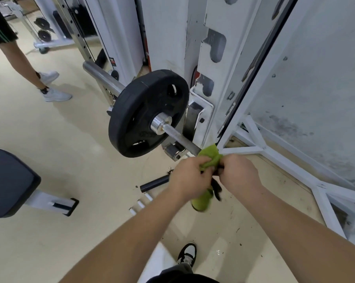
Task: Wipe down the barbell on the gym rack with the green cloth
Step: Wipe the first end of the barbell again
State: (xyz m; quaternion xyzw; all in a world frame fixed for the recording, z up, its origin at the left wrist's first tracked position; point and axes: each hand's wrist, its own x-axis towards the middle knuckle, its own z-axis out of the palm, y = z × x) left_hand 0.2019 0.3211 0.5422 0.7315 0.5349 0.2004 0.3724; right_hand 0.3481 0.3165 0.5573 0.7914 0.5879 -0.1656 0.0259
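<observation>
Both bare forearms reach forward and converge at centre. Left hand (pixel 188 176) palm down, fingers (pixel 203 170) curled tight around the cloth (pixel 210 156). Right hand (pixel 241 173) just beside it, knuckles up, also clenched on the cloth. Thumbs nearly meet. Wrists straight, elbows slightly bent.

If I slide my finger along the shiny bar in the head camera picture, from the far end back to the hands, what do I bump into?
Bare chrome sleeve → black weight plate → shiny collar → thin bar shaft → green cloth → left hand and right hand, both in a grip on the cloth.
</observation>
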